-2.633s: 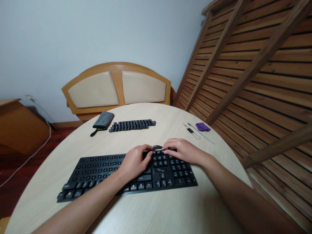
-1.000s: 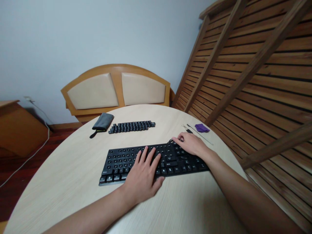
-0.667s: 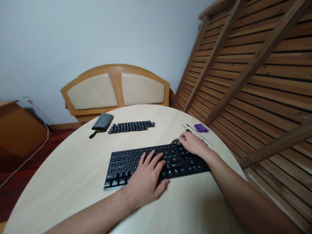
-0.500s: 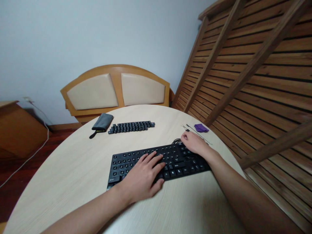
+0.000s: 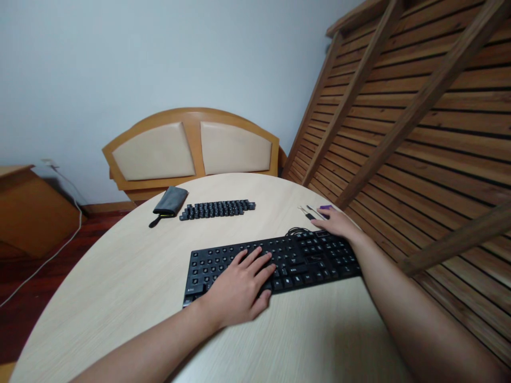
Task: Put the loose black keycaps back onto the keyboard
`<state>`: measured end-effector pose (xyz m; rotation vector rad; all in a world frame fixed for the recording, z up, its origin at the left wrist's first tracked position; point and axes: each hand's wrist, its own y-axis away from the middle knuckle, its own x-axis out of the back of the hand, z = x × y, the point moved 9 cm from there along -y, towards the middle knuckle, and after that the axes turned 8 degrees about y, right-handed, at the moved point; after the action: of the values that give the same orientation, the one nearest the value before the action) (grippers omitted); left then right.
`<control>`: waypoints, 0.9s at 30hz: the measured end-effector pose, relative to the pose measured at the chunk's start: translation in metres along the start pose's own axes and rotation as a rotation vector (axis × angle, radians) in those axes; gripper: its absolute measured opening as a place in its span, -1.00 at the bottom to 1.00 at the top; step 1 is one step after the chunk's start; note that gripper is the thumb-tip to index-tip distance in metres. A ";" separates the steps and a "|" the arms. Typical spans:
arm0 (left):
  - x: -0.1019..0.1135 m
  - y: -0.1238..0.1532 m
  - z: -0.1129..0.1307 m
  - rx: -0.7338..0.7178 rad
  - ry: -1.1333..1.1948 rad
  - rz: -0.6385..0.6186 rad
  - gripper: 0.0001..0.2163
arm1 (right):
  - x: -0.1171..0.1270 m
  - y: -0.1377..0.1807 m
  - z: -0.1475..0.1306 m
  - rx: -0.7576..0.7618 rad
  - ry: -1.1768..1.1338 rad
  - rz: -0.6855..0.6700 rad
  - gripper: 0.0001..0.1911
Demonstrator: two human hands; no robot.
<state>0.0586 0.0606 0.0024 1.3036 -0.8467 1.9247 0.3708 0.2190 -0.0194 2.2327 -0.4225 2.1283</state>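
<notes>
The left hand (image 5: 236, 291) is resting palm-down, fingers (image 5: 265, 273) spread, on the keyboard (image 5: 297, 266); the right hand (image 5: 337, 222) is hanging over its far right corner.

A room with a pale blue-white wall (image 5: 239, 53). Against it stands an orange-brown wooden headboard (image 5: 194, 138) with an arched top and two cream panels (image 5: 154, 154). At left, a wooden cabinet (image 5: 32, 213), a white cord (image 5: 51, 261) and dark red flooring (image 5: 16, 330). At right, slatted brown wood (image 5: 439, 133) rises at a slant. A round, pale wood-grain tabletop (image 5: 99, 298) fills the foreground.
</notes>
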 end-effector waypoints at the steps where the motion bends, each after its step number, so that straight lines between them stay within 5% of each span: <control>1: 0.000 -0.001 -0.001 -0.001 -0.003 0.001 -0.53 | -0.004 -0.004 -0.002 0.012 0.001 -0.019 -0.47; 8: -0.001 -0.002 -0.002 -0.037 -0.035 0.013 -0.53 | -0.017 -0.032 -0.033 0.050 0.062 -0.120 -0.68; 17: -0.001 -0.015 -0.006 -0.028 -0.109 0.068 -0.53 | -0.013 -0.062 -0.076 0.048 0.079 -0.140 -0.68; 23: 0.002 -0.021 -0.008 -0.008 -0.115 0.116 -0.55 | 0.000 -0.046 -0.096 0.039 0.013 -0.037 -0.41; 27: 0.004 -0.020 -0.006 -0.041 -0.104 0.133 -0.54 | 0.012 -0.012 -0.136 0.183 -0.056 0.010 -0.39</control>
<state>0.0703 0.0774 0.0075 1.3632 -1.0431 1.9440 0.2412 0.2562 0.0033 2.3953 -0.2502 2.1963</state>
